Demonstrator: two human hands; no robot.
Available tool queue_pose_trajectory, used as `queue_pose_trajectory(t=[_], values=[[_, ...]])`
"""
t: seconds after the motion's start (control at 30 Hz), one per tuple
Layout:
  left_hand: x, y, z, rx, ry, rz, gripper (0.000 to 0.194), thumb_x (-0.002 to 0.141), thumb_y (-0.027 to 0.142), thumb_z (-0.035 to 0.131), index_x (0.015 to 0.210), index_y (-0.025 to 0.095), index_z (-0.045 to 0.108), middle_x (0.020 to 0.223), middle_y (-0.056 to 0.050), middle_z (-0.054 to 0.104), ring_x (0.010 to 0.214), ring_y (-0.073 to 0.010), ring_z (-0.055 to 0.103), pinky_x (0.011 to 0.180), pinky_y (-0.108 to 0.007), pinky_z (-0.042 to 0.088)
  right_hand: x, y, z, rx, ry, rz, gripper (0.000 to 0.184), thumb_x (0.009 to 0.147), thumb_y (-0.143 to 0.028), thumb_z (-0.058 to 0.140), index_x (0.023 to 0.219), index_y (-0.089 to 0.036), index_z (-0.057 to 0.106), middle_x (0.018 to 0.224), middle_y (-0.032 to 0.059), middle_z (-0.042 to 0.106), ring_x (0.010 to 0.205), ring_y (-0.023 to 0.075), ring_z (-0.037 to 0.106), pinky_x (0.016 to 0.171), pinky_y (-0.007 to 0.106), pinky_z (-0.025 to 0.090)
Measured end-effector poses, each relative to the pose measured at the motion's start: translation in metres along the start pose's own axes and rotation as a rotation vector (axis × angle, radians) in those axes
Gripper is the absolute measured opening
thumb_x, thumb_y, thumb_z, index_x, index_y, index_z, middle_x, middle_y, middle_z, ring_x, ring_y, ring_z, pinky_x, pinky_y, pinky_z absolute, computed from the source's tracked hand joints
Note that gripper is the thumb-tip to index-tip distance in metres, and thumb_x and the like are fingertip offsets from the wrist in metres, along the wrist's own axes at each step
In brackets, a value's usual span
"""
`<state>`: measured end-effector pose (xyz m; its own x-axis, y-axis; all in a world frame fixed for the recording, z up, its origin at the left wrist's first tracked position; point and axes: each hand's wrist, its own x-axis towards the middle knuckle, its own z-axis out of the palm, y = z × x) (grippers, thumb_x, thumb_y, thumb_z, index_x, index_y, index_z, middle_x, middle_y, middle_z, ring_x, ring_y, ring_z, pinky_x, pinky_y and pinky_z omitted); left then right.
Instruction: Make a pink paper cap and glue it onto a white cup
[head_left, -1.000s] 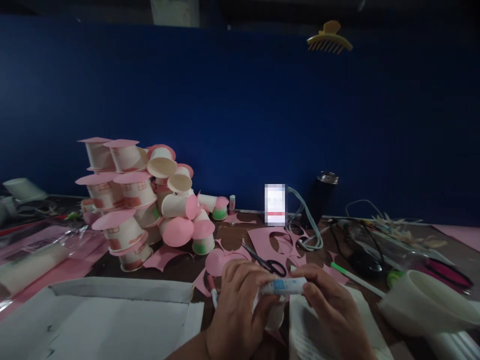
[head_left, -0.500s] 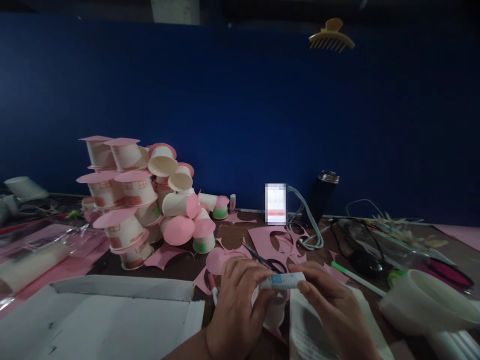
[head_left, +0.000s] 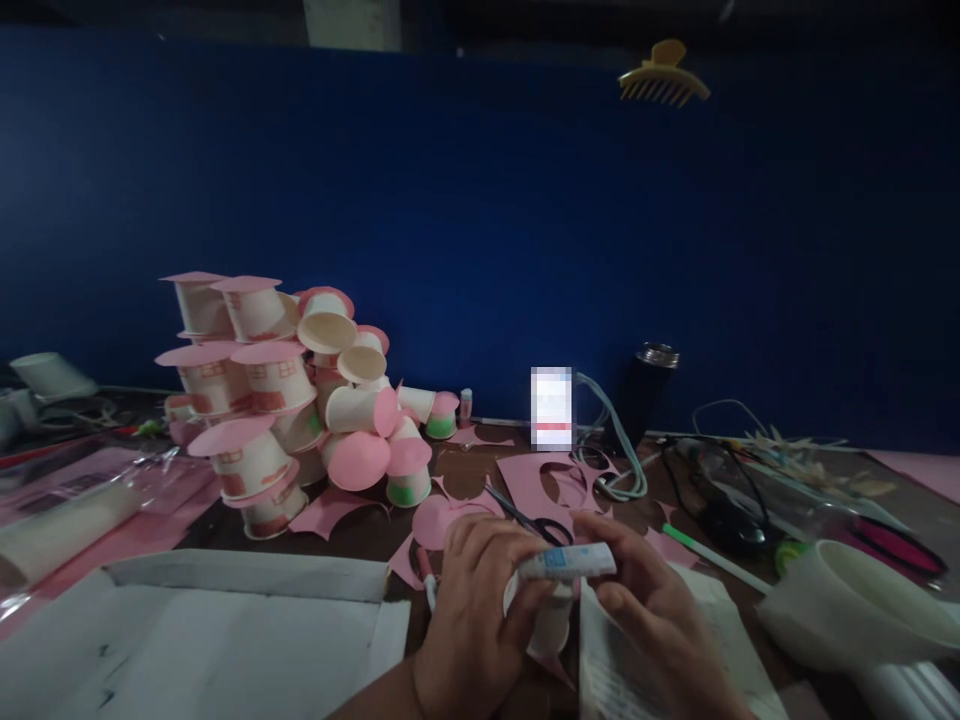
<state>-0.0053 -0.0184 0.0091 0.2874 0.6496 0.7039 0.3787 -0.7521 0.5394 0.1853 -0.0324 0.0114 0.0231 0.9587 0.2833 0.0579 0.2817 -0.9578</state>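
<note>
My left hand [head_left: 484, 600] is closed on a white glue stick [head_left: 574, 562] with a blue label, which lies nearly level between thumb and fingers. Around the stick's free end, my right hand [head_left: 645, 600] is open, its thumb and fingers parted. A white paper cup [head_left: 551, 632] shows below the stick, partly hidden by my left hand. Just beyond the hands lie scissors [head_left: 551, 530] and a round pink paper piece [head_left: 435, 522]. To the left of my left hand is a red-and-white pen-like thing [head_left: 427, 575], partly covered.
Stacked paper cups with pink paper tops [head_left: 270, 380] stand at the left, behind a white box lid [head_left: 247, 640]. Pink paper scraps [head_left: 525, 480], a bright phone screen [head_left: 551, 408], a dark flask [head_left: 645, 395], a computer mouse [head_left: 731, 525] and a roll of white material [head_left: 847, 610] surround the hands.
My right thumb and fingers have parted and drawn off the end of the glue stick, which now shows more fully. My left hand keeps its hold almost unmoved.
</note>
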Motion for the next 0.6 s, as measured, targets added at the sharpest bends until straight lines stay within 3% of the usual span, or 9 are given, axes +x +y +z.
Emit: queue_pose_trajectory(t=[0.07,0.2,0.3,0.37,0.43,0.6], values=[[0.001,0.001,-0.001,0.000,-0.002,0.002,0.018,0.088,0.022,0.057,0.107,0.023,0.056,0.104,-0.005,0.063,0.100,-0.0224,0.054,0.091,-0.039,0.041,-0.002,0.002,0.002,-0.021,-0.037,0.015,0.041,0.073,-0.038,0.076,0.112,-0.030,0.067,0.103,0.0043,0.071,0.085,0.0212,0.066,0.070,0.026,0.054],[-0.003,0.000,0.003,0.016,-0.019,-0.010,0.025,0.087,0.026,0.060,0.112,0.025,0.054,0.109,-0.006,0.062,0.105,-0.0227,0.054,0.093,-0.039,0.043,-0.004,0.004,0.005,-0.004,-0.027,0.014,0.024,0.074,-0.034,0.076,0.096,-0.025,0.074,0.097,0.0059,0.071,0.088,0.0233,0.066,0.071,0.028,0.054],[-0.009,-0.005,0.010,0.049,0.009,-0.141,0.067,0.076,0.041,0.070,0.133,0.023,0.039,0.131,-0.013,0.050,0.123,-0.0304,0.045,0.101,-0.046,0.040,-0.004,0.005,0.005,0.146,0.075,0.141,0.020,0.074,-0.036,0.077,0.090,-0.024,0.074,0.073,0.0006,0.069,0.067,0.0150,0.063,0.058,0.021,0.051],[-0.012,-0.010,0.014,0.049,-0.043,-0.243,0.098,0.065,0.055,0.076,0.142,0.021,0.025,0.141,-0.017,0.039,0.131,-0.0359,0.035,0.106,-0.052,0.036,-0.002,0.005,0.005,0.248,0.142,0.203,0.019,0.074,-0.038,0.077,0.083,-0.023,0.072,0.059,-0.0033,0.063,0.051,0.0087,0.054,0.046,0.016,0.042],[-0.012,-0.013,0.016,0.035,-0.130,-0.327,0.113,0.056,0.064,0.076,0.143,0.018,0.021,0.144,-0.020,0.036,0.134,-0.0399,0.030,0.108,-0.057,0.031,0.000,0.004,0.004,0.327,0.187,0.226,0.020,0.073,-0.039,0.078,0.075,-0.021,0.069,0.056,-0.0038,0.061,0.047,0.0071,0.049,0.043,0.015,0.038],[-0.004,-0.013,0.015,-0.004,-0.260,-0.453,0.113,0.048,0.063,0.080,0.139,0.016,0.032,0.136,-0.020,0.044,0.128,-0.0409,0.038,0.106,-0.057,0.032,0.005,0.002,0.003,0.383,0.244,0.262,0.021,0.075,-0.039,0.076,0.071,-0.021,0.065,0.058,-0.0021,0.063,0.050,0.0093,0.052,0.042,0.016,0.038]])
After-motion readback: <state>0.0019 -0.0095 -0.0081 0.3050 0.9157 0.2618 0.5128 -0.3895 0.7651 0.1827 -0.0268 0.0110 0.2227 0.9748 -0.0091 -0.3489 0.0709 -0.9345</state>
